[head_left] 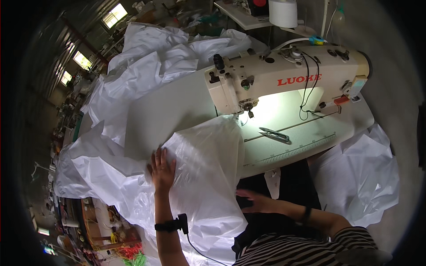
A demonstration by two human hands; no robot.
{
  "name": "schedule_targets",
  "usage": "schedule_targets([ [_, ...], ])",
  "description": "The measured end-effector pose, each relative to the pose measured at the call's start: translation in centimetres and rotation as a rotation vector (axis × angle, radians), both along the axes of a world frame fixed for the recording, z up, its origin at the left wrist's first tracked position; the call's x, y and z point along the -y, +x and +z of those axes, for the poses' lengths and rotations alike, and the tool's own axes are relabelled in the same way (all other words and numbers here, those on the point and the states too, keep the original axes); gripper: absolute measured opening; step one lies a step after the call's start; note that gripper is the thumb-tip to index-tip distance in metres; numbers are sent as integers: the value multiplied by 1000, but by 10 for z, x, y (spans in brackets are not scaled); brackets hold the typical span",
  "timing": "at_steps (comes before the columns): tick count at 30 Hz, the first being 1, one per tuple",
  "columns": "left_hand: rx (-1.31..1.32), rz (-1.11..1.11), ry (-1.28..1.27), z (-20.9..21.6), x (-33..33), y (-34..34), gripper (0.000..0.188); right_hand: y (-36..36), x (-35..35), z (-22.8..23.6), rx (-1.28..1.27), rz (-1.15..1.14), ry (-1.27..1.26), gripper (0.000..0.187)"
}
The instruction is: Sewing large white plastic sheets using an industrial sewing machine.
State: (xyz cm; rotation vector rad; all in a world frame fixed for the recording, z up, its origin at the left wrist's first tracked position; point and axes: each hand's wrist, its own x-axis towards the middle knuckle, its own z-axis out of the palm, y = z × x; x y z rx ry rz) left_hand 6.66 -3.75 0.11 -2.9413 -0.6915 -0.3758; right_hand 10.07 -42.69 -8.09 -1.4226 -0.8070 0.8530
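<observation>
A white sewing machine (284, 73) stands over the table, its needle area lit. A thin white sheet (208, 159), shiny like plastic or coated cloth, runs from under the presser foot (245, 111) down over the table's front edge. My left hand (162, 168) lies on it near its left edge, fingers spread. Below the front edge, close to the sheet's right side, is my right hand (259, 202); its fingers look stretched out and apart, a little blurred, with nothing visible in them. Thread snips (275, 135) rest on the machine bed, right of the needle.
More white sheeting (155, 66) is heaped behind and left of the table (164, 111). Another white pile (359, 173) sits at the right. A thread cone (283, 13) stands at the back. Coloured scraps (131, 252) lie low at the left.
</observation>
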Motion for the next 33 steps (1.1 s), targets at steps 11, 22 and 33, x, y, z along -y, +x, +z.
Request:
schedule_targets([
  [11,-55,-2,25,-6,-35,-36,63,-18,117,108,-961,-342,-21,38],
  [22,322,-285,-76,82,165,-67,36,-12,110,76,-573,-207,-157,50],
  [33,-191,-855,-1105,82,269,-91,20,-14,107,79,-433,-217,-239,43],
])
